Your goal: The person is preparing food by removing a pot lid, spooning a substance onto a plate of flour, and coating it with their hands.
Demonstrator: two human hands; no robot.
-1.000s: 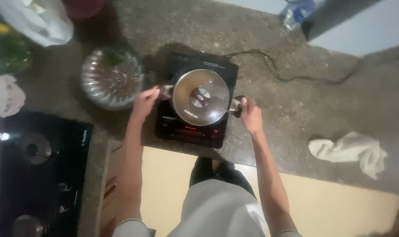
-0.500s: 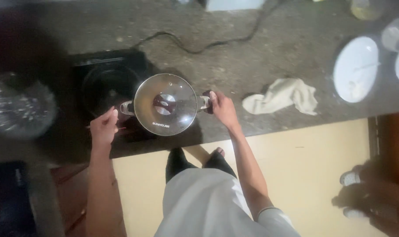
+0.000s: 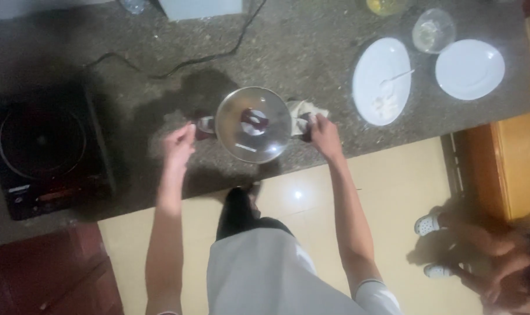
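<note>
A lidded steel pot with a glass lid and dark knob sits over a speckled stone counter, right of a black induction cooker. The right hand is clamped on one side handle; the left hand curls at the other, its hold unclear. A crumpled cloth lies just behind the pot; two white plates and a glass bowl stand farther right, above a pale tiled floor.

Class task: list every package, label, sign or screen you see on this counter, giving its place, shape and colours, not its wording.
Control panel on the cooktop: far left of the counter, front edge; a dark strip with faint red marks and small pale lettering.
Label on the pot lid: near its front rim; a small pale mark.
No packages or signs can be made out.
</note>
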